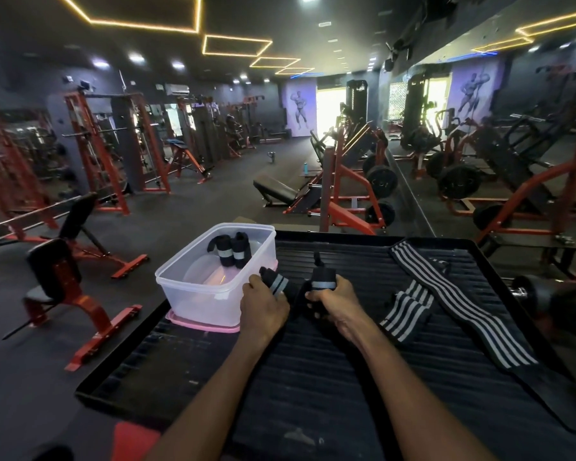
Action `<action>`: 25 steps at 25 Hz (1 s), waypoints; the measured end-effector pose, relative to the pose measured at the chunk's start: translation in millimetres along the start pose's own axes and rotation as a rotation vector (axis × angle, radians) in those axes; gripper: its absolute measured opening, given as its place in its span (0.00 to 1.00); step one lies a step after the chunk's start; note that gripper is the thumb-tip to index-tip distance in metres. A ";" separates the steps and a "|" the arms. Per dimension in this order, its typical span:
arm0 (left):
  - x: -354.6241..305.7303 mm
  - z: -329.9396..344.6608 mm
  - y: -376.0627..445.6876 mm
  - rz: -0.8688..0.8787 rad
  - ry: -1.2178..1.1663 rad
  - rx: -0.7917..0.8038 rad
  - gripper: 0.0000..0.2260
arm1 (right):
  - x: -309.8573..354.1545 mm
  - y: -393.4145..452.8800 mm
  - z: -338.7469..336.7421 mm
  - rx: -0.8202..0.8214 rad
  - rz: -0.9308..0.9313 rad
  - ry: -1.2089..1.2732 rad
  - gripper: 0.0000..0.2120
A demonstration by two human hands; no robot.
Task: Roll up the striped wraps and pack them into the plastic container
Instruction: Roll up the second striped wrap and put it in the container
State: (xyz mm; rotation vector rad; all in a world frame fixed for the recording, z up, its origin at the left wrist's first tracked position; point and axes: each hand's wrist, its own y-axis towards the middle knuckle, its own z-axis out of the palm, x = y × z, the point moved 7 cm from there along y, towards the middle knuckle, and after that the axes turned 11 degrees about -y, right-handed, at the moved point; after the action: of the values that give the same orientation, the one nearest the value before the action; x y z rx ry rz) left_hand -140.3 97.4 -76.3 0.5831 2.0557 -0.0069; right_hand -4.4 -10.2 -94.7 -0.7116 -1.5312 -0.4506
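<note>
My left hand (263,302) is closed around a black rolled wrap with a grey band (277,283); my right hand (335,299) grips a second such roll (323,281). The clear rectangular plastic container (193,291) lies just left of my left fingers (252,281), the nearer hand.

One view only — a wide-angle camera worn on the person's head, looking forward and down. It sits close above the ribbed black platform (346,377), with both forearms reaching in from the bottom edge. Beyond the platform's far rim the view runs down the gym floor (246,168) — straight lines bow toward the frame's edges.
</note>
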 end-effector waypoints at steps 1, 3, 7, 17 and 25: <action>-5.2 -3.0 -3.1 0.030 -0.024 -0.020 0.13 | 1.8 -1.6 0.4 -0.010 -0.029 -0.055 0.13; -15.6 0.9 -10.1 0.048 -0.171 0.059 0.15 | 4.8 -4.2 1.6 -0.025 -0.081 -0.132 0.12; -26.6 16.9 -26.0 -0.017 -0.423 0.301 0.20 | 9.8 -7.4 3.5 -0.042 -0.153 -0.100 0.09; -14.8 13.3 -18.4 -0.261 -0.707 0.140 0.14 | 19.4 -15.7 4.6 -0.015 -0.139 0.038 0.05; -42.2 21.3 -29.7 -0.083 -0.455 0.174 0.15 | 8.6 -4.5 0.7 -0.018 -0.104 0.052 0.09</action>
State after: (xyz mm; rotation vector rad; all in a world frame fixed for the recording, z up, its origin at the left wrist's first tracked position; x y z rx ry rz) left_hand -117.3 49.2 -60.1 0.5441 1.6424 -0.3407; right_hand -7.8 -11.5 -85.6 -0.6319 -1.5216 -0.5574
